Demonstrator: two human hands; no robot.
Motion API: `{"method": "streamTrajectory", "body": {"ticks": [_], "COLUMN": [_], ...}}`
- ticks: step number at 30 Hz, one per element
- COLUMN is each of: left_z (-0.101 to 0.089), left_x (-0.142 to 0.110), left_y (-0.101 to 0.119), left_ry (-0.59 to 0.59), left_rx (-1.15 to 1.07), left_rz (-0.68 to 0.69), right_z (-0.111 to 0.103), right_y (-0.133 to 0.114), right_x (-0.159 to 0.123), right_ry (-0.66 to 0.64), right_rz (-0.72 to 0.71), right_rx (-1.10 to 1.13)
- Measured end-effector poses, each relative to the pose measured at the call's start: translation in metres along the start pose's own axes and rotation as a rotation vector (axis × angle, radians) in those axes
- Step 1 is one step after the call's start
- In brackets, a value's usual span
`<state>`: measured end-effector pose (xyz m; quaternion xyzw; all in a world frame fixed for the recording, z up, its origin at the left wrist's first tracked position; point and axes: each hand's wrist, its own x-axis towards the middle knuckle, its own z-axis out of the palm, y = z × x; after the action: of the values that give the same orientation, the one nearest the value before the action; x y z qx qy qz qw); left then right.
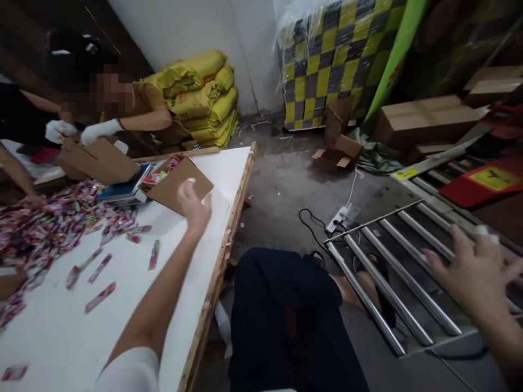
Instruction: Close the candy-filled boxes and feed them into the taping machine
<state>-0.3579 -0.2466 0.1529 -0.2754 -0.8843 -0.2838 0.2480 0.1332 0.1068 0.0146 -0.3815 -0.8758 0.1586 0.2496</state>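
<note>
On the white tabletop (134,321), my left hand (195,209) is at the near side of an open cardboard box (174,188), fingers bent against it. Brightly coloured small packets (174,166) show inside that box. White coverings are on some fingertips of both hands. Over the metal roller conveyor (392,272) at the right, my right hand (476,267) is open with its fingers spread, holding nothing. The box leans beside a blue and silver device (125,188), perhaps a scale.
A heap of packets (61,228) covers the table's left part. Across it, a person in white gloves (100,130) handles another cardboard box (100,160); another person's arm is at far left. A power strip (338,218) with cables lies on the floor by the conveyor. Yellow sacks (204,98) stand behind.
</note>
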Motion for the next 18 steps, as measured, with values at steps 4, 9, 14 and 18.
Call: {"method": "streamTrajectory", "body": {"ticks": [4,9,14,18], "left_z": [-0.048,-0.083,-0.147,-0.232], "left_x": [0.07,0.074,-0.01,-0.113], "left_y": [-0.072,-0.114,-0.118,-0.115], "left_ry": [-0.022,-0.356,-0.307,-0.296], "left_rx": [0.391,0.49,0.502,0.339], "left_rz": [-0.19,-0.207,-0.092,-0.084], "right_z": [0.025,0.033,0.061,0.086], "right_y": [-0.002,-0.025,-0.144,-0.282], "right_x": [-0.031,-0.007,0.002,-0.02], "right_ry": [-0.035,-0.031,-0.167,-0.378], "right_rz": [0.114,-0.074,-0.245,-0.394], "right_rx": [-0.136,0.0,0.292,0.478]}}
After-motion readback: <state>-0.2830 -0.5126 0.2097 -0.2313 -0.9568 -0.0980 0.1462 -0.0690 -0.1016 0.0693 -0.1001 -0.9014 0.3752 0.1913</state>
